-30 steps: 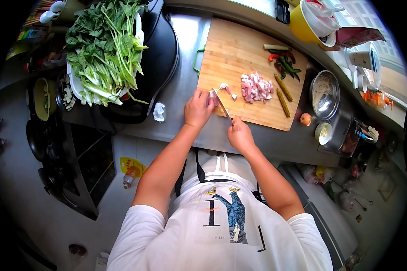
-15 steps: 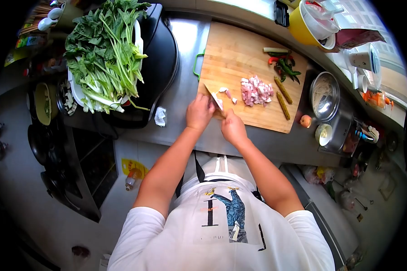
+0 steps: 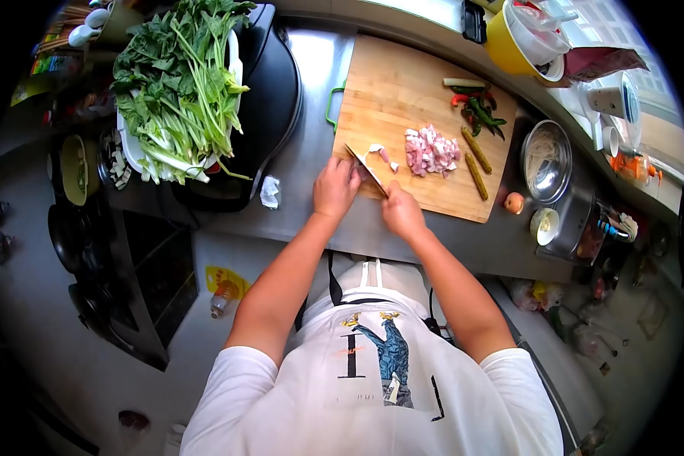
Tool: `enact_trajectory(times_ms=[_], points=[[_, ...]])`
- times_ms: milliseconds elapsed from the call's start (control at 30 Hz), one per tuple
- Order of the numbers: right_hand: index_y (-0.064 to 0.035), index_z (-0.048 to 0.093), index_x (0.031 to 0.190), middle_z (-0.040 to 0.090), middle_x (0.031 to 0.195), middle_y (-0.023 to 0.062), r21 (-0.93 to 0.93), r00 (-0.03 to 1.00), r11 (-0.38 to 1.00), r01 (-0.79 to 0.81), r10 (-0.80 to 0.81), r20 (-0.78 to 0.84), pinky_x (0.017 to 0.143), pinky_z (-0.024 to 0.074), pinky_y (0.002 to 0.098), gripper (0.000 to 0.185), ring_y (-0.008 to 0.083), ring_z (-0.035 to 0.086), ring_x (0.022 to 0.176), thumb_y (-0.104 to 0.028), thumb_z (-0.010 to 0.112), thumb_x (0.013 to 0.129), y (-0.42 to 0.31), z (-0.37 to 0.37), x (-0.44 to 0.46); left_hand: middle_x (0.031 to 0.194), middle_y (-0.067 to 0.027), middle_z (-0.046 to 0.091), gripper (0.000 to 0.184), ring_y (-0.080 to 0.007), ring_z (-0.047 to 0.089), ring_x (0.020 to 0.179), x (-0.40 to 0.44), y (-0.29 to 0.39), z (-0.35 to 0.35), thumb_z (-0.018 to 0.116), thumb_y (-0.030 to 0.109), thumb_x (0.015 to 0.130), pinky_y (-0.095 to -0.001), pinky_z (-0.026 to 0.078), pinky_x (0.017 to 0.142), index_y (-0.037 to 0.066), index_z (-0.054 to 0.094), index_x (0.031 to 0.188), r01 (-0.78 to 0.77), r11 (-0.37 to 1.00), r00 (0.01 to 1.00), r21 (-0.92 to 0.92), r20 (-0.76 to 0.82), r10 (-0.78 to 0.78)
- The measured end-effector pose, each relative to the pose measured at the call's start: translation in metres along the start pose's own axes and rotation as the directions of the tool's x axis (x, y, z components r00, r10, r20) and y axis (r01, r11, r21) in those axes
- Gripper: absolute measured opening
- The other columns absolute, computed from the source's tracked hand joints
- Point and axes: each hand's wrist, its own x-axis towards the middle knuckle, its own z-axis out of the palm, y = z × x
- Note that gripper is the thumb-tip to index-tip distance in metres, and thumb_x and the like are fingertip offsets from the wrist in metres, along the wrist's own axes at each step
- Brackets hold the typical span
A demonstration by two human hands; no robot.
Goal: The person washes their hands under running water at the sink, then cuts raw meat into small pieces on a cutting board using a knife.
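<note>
My right hand (image 3: 403, 210) grips the handle of a knife (image 3: 368, 169), its blade slanting up and left over the near edge of a wooden cutting board (image 3: 403, 76). Fingers bent, my left hand (image 3: 336, 186) presses on a piece of meat against the blade's left side; the hand mostly hides that piece. Just right of the blade lie a few small meat pieces (image 3: 384, 155). Farther right is a pile of diced pink meat (image 3: 432, 150). Two brownish-green pickled strips (image 3: 475, 175) and red and green peppers (image 3: 482, 110) rest at the board's right side.
Leafy greens (image 3: 182, 91) fill a white basket on a black appliance (image 3: 273, 114) at the left. Crumpled white paper (image 3: 270, 192) lies on the steel counter. Right of the board are a metal bowl (image 3: 547, 163), an onion (image 3: 514, 203) and a small white bowl (image 3: 544, 225).
The knife's handle has shifted slightly, first toward my left hand, then back to the right. The blade stays beside my left fingers, and the diced meat pile has not moved.
</note>
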Motion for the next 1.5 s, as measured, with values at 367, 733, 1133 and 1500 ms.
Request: enact_trajectory(times_ms=[367, 733, 1133, 1500], points=[[-0.0027, 0.052, 0.094, 0.062, 0.079, 0.0280, 0.113, 0.988, 0.988, 0.103, -0.088, -0.129, 0.069, 0.0477, 0.0530, 0.014, 0.0469, 0.061, 0.078, -0.015, 0.057, 0.089, 0.000, -0.031, -0.003, 0.099, -0.0135, 0.060, 0.028, -0.0372, 0.062, 0.090, -0.006, 0.004, 0.001, 0.067, 0.018, 0.083, -0.0455, 0.052, 0.075, 0.007, 0.063, 0.109, 0.010, 0.992, 0.993, -0.127, -0.117, -0.025], [-0.0022, 0.049, 0.099, 0.064, 0.084, 0.0272, 0.083, 1.000, 0.996, -0.013, 0.011, 0.028, 0.073, 0.0474, 0.0546, 0.016, 0.0470, 0.062, 0.082, -0.011, 0.054, 0.086, -0.015, -0.010, -0.037, 0.096, -0.0131, 0.059, 0.015, -0.0377, 0.061, 0.085, -0.005, 0.006, 0.002, 0.070, 0.014, 0.079, -0.0470, 0.050, 0.071, 0.006, 0.059, 0.086, 0.108, 0.994, 0.991, -0.031, -0.072, -0.110], [-0.0017, 0.049, 0.103, 0.065, 0.087, 0.0275, 0.009, 0.999, 1.000, 0.027, -0.027, 0.017, 0.075, 0.0500, 0.0533, 0.018, 0.0455, 0.065, 0.084, -0.010, 0.051, 0.087, -0.039, -0.002, -0.002, 0.093, -0.0148, 0.061, 0.016, -0.0390, 0.061, 0.084, 0.002, 0.001, 0.001, 0.068, 0.017, 0.081, -0.0487, 0.050, 0.072, 0.005, 0.061, 0.090, 0.113, 0.993, 0.993, -0.039, -0.024, -0.114], [-0.0027, 0.050, 0.100, 0.064, 0.085, 0.0289, 0.057, 0.999, 0.998, 0.023, -0.021, -0.049, 0.074, 0.0480, 0.0563, 0.015, 0.0484, 0.062, 0.082, -0.010, 0.050, 0.087, -0.047, 0.014, 0.017, 0.091, -0.0146, 0.062, 0.017, -0.0374, 0.063, 0.083, 0.002, 0.005, -0.005, 0.070, 0.014, 0.080, -0.0447, 0.052, 0.071, 0.006, 0.064, 0.093, 0.095, 0.995, 0.995, 0.006, -0.020, -0.095]])
